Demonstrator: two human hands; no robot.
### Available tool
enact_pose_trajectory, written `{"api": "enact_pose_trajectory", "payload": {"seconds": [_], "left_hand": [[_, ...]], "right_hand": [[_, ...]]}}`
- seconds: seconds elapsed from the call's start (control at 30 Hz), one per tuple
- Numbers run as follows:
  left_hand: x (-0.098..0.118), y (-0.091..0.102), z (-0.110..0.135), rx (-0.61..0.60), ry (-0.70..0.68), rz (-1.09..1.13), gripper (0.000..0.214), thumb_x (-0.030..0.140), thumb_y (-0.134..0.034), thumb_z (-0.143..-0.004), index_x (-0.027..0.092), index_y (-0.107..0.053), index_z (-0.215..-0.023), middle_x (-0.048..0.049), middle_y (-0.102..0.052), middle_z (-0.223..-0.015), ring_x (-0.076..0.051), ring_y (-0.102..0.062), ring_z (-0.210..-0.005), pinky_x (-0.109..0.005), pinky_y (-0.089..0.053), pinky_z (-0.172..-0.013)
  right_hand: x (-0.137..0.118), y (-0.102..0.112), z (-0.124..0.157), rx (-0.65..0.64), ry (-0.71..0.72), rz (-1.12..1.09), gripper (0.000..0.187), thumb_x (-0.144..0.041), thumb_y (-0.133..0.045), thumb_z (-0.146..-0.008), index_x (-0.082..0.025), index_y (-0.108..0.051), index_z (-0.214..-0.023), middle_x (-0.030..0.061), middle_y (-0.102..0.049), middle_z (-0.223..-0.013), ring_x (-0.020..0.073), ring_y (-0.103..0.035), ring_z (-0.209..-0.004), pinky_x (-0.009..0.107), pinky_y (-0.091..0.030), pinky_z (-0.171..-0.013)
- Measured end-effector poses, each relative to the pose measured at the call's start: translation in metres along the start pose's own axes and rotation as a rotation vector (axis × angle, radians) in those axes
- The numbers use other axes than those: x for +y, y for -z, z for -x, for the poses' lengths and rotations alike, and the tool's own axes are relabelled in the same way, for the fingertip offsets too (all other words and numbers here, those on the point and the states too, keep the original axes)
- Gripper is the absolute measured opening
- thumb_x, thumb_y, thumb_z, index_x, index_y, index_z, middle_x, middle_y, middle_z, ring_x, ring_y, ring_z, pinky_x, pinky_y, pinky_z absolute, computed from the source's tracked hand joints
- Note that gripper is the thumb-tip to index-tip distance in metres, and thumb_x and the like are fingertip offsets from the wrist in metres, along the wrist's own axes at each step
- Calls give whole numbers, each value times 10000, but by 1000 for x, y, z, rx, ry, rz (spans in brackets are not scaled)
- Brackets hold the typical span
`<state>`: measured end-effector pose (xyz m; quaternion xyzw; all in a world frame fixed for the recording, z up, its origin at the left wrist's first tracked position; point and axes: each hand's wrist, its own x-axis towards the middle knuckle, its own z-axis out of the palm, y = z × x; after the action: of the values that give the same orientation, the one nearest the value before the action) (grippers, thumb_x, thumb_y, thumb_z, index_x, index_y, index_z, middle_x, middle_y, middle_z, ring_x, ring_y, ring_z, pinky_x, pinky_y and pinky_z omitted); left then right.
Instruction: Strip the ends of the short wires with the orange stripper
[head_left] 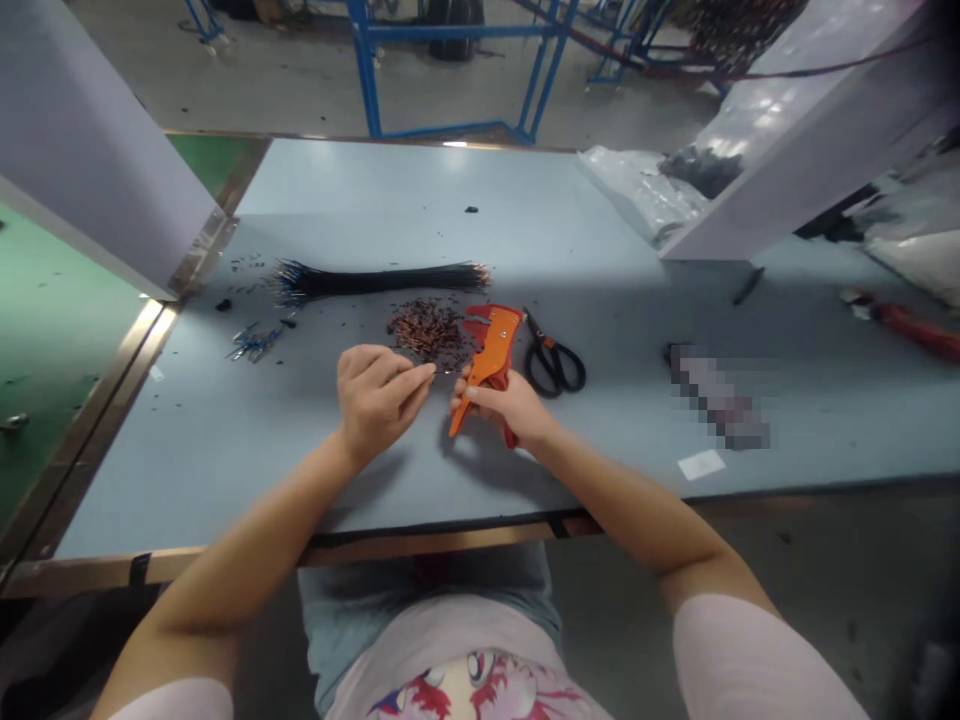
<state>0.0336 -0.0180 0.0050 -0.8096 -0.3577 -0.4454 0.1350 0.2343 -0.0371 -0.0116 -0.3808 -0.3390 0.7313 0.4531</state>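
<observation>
Single view: a head-worn camera sits above the person's chest [442,640], facing forward and down, close over the left hand [375,400] and right hand [502,402], across the workbench [405,190].

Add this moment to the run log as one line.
left hand: pinches thin wire | right hand: grips orange wire stripper | nearby: black wire bundle; copper-coloured wire pieces; black-handled scissors

We cannot make out the pixelated object [718,397] on the surface [187,480]; it is blurred past naming. The red-handled tool [911,330] is cut off by the right edge, the right hand [502,405] covers part of the orange wire stripper [491,345], and whatever the left hand [379,395] pinches is too thin to tell.
</observation>
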Motion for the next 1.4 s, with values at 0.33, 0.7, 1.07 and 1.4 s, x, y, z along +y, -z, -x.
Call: {"api": "enact_pose_trajectory", "payload": {"seconds": [0.33, 0.7, 1.07, 1.4], "left_hand": [[7, -6, 2, -19, -240, -31, 180, 189, -708, -762, 254, -659, -922, 33, -652, -668, -148, -519, -732, -317, -356, -761], [-7, 1, -3, 11, -173, -70, 115, 183, -689, -766, 249, -654, -854, 25, -641, -657, -166, -513, -742, -345, -341, -764], [8, -8, 3, -106, -287, -27, 64, 195, -644, -810, 229, -640, -864, 16, -634, -679, -155, -507, -734, -327, -358, -761], [7, -7, 1, -142, -318, -53, 38, 178, -621, -812, 214, -624, -800, 23, -608, -641, -156, -514, -737, -327, -363, -752]], "right_hand": [[-1, -3, 2, 18, 119, 97, 290, -221, -743, -677, -184, -557, -896, 9, -605, -796, 179, -647, -705, 352, -567, -651], [-3, 10, -7, -12, 74, -28, 310, -187, -713, -676, -162, -542, -934, 15, -613, -815, 184, -647, -723, 381, -562, -677], [2, 0, -4, 44, 4, 84, 333, -218, -733, -641, -174, -540, -909, 13, -617, -794, 189, -652, -670, 374, -572, -603], [5, 0, -6, 103, 29, 134, 272, -142, -657, -619, -190, -493, -830, -30, -570, -651, 141, -588, -544, 301, -527, -525]]}}
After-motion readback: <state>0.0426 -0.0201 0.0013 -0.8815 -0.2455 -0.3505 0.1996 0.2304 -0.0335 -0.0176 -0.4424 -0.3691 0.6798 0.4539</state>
